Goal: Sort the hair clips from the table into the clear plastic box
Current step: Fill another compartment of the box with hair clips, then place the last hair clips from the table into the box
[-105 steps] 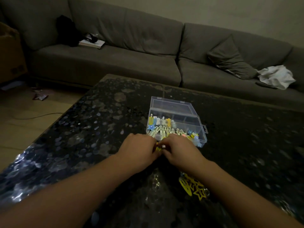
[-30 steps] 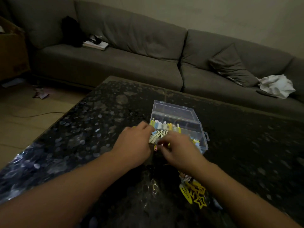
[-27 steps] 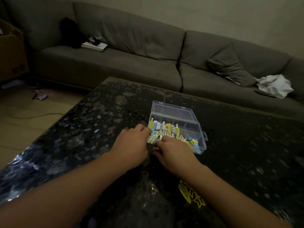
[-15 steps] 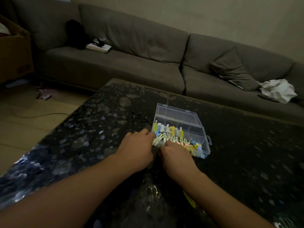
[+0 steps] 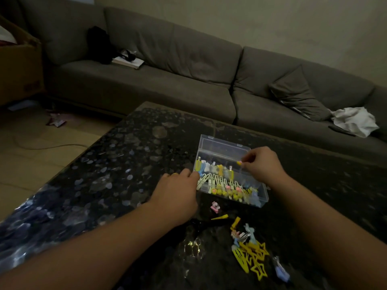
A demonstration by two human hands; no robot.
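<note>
Two hands (image 5: 176, 191) (image 5: 260, 164) at clip box (image 5: 222, 144)

A long grey sofa (image 5: 167, 84) runs along the wall beyond the dark speckled bench (image 5: 125, 164), with a grey cushion (image 5: 297, 95) and a crumpled white cloth (image 5: 354, 121) at its right end. At its left end lie a black bag (image 5: 98, 45) and a book (image 5: 128, 62); a cardboard box (image 5: 18, 65) stands on the wooden floor (image 5: 31, 155), where a thin cable (image 5: 52, 146) trails

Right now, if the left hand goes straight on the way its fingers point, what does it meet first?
Probably the near left corner of the clear box: the left hand points right and away, fingertips at the pale clips there. Contact is unclear.
</note>
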